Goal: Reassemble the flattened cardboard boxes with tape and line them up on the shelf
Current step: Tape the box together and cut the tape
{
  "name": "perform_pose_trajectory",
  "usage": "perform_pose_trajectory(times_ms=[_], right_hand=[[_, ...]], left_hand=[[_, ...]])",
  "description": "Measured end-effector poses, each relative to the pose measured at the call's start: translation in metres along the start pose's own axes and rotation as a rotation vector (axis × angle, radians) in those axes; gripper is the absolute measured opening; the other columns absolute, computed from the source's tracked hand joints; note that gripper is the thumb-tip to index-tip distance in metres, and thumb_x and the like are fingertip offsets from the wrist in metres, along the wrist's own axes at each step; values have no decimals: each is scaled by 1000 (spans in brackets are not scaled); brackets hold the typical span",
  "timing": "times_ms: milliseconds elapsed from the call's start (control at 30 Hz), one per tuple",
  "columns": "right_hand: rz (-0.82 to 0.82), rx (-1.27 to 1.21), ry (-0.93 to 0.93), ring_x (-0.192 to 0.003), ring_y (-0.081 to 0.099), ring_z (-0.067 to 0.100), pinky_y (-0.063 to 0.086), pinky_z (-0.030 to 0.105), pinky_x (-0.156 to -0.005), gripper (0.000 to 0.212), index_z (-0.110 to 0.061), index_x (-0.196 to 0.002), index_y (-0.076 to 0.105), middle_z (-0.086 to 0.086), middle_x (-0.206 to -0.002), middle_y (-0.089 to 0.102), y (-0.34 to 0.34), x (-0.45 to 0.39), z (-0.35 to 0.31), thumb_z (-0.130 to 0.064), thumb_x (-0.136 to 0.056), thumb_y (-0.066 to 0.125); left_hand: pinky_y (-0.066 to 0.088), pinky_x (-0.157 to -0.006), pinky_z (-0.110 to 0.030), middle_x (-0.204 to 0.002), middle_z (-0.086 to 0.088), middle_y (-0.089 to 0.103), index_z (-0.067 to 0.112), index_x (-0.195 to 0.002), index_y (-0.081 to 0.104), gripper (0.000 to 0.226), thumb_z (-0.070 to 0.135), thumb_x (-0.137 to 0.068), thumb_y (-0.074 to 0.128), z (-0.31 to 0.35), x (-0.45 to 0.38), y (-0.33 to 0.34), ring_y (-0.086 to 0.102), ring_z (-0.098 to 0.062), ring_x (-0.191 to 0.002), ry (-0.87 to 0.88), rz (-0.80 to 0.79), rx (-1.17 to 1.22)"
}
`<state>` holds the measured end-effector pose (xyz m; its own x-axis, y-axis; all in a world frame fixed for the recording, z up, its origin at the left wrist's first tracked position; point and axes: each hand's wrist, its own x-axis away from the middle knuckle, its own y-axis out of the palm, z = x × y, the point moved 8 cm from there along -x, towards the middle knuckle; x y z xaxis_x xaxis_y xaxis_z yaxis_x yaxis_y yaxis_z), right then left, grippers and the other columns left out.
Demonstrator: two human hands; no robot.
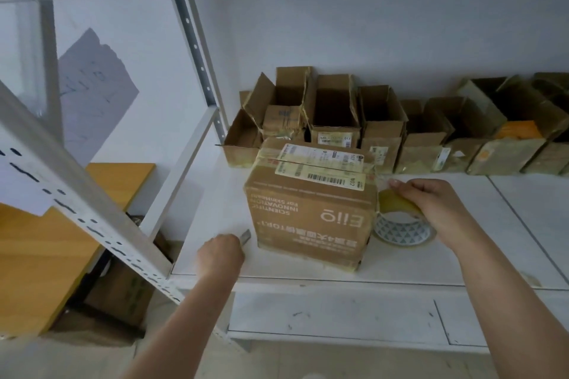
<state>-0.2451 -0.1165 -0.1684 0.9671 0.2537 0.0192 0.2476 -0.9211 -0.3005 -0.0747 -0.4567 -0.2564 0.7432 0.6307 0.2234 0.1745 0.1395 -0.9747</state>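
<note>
A closed brown cardboard box (311, 209) with upside-down print and barcode labels stands on the white shelf (492, 224), its top seam taped. My right hand (431, 209) grips a roll of clear tape (400, 224) just right of the box, and a strip of tape runs from the roll to the box's upper right corner. My left hand (220, 254) rests on the shelf left of the box, curled round a small utility knife (245, 236) whose blade tip pokes out toward the box.
A row of several open cardboard boxes (385, 126) lines the shelf's back wall. A perforated metal upright (77, 194) slants across the left. An orange table (46, 240) stands beyond the shelf. More boxes sit on the floor at lower left.
</note>
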Motion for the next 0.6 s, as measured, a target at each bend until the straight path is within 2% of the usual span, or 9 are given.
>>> perform_pose_trajectory(times_ms=[100,200,267,333,400,467,533,600], right_hand=[[-7,-16,-3,-57,58,23,42,33,-66,64,7,-73,61,19,-65,60,0,2,-1,-55,-72,72],[-20,-38,8,-60,59,24,42,32,-67,68,14,-80,57,23,-67,58,2,4,-1,-52,-76,71],[-20,-37,19,-58,60,22,44,31,-66,64,14,-80,57,19,-64,59,1,4,0,-49,-80,70],[-24,-34,34,-57,62,19,45,30,-65,64,11,-79,59,13,-63,61,1,5,0,-52,-78,70],[-33,-37,49,-57,66,19,47,27,-63,67,6,-78,64,9,-64,67,2,7,0,-61,-71,67],[-35,-55,73,-62,71,19,49,28,-65,63,-5,-78,72,7,-68,73,0,9,2,-66,-66,64],[-24,-122,133,-74,73,22,52,33,-78,59,-15,-88,74,7,-77,75,-4,8,8,-67,-63,65],[-23,-187,180,-90,71,26,50,37,-89,65,-13,-101,72,9,-93,75,-10,8,15,-63,-60,70]], left_hand=[[47,-66,-28,-86,-11,68,8,-78,60,21,11,-93,46,-16,-8,-21,65,-28,-83,-16,75,275],[54,-73,-39,-85,-12,68,5,-87,61,27,18,-101,42,-32,-9,-78,64,-26,-77,-12,278,676],[46,-75,-36,-91,-5,65,8,-95,63,32,23,-104,36,-23,3,-132,59,-22,-82,80,465,785],[40,-72,-31,-89,5,65,17,-91,62,33,28,-105,34,6,24,-180,55,-14,-80,259,561,884],[42,-64,-27,-73,13,64,19,-82,63,37,31,-105,36,51,44,-211,54,-7,-67,474,480,977],[45,-54,-20,-66,8,66,18,-83,64,37,32,-105,38,107,61,-220,53,-3,-54,680,259,1031],[48,-50,-19,-67,1,69,15,-88,64,36,33,-106,39,161,77,-216,56,-8,-50,819,63,991],[49,-50,-20,-61,0,68,14,-87,63,35,31,-106,39,199,84,-201,57,-9,-48,865,-56,909]])
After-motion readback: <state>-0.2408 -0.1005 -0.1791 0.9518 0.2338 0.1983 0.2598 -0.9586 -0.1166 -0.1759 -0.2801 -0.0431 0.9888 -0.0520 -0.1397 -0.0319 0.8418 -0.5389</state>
